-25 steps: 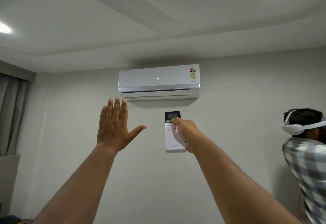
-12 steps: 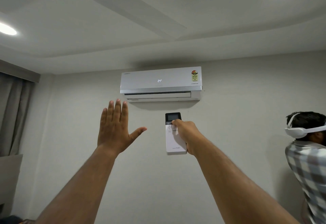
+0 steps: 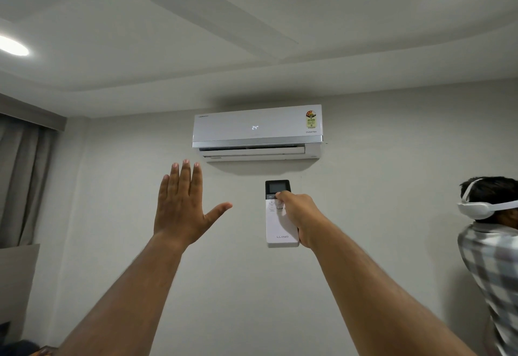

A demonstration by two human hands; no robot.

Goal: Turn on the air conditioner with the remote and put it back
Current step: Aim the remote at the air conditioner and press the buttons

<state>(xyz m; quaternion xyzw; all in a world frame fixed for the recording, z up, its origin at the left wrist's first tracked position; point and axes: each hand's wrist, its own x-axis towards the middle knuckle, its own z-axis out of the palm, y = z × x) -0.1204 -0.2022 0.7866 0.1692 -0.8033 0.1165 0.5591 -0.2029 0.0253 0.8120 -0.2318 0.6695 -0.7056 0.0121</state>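
Head view. Switching-on step in hand, by the look of it: right hand [image 3: 301, 217] clenched round the white remote [image 3: 280, 215], held upright at arm's length, pointed at the air conditioner [image 3: 257, 128] high on the wall straight ahead. Thumb laid on the upper buttons just under the remote's dark screen. Unit's panel lit with a "24" readout and the louvre slightly parted, so probably on already. Left hand [image 3: 182, 204] raised alongside, flat, fingers spread, holding nothing, well apart from the remote.

Next move, as a judgement: thumb off the button, arm lowered, remote carried back to its resting place. That place out of frame, so direction impossible to tell.

Open room: bare wall ahead and free air below both arms. Ceiling fan blade [image 3: 221, 16] overhead, well clear. Curtain [image 3: 25, 181] at far left. Another person [image 3: 493, 243] close at the right edge, wearing a headset; care needed if swinging the right arm outward.
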